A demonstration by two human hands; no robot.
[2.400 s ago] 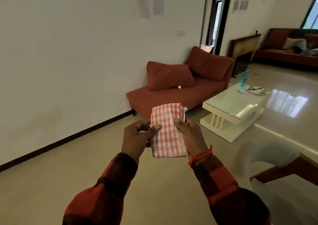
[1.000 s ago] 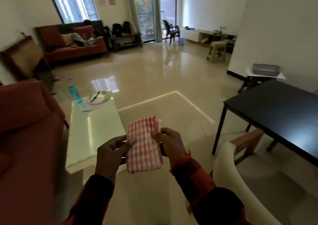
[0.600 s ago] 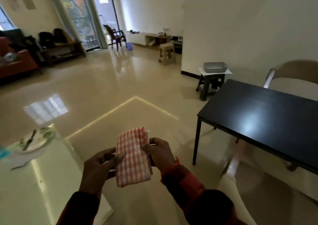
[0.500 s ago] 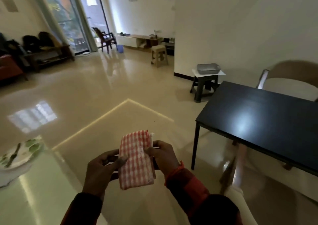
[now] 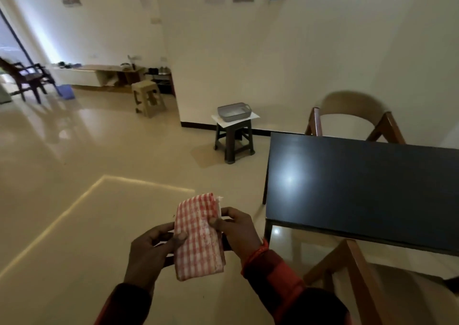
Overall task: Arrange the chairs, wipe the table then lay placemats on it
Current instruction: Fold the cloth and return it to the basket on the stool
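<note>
A folded red-and-white checked cloth [image 5: 198, 235] is held upright in front of me by both hands. My left hand [image 5: 149, 252] pinches its left edge and my right hand [image 5: 238, 230] pinches its right edge. The black rectangular table [image 5: 360, 190] stands to the right, its near left corner just beside my right hand. One wooden chair with a pale seat [image 5: 352, 116] sits at the table's far side. A second wooden chair [image 5: 367, 285] is at the near side, at the bottom right. No placemats are in view.
A dark stool [image 5: 234, 138] carrying a grey tray [image 5: 234, 112] stands by the wall, left of the table. A beige plastic stool [image 5: 147, 98] and a dark armchair [image 5: 27, 78] are farther back left. Glossy tiled floor spreads to the left.
My view has swung right, away from the red sofa and white coffee table, onto the black table. The table is closer now. Both hands keep the same hold on the cloth.
</note>
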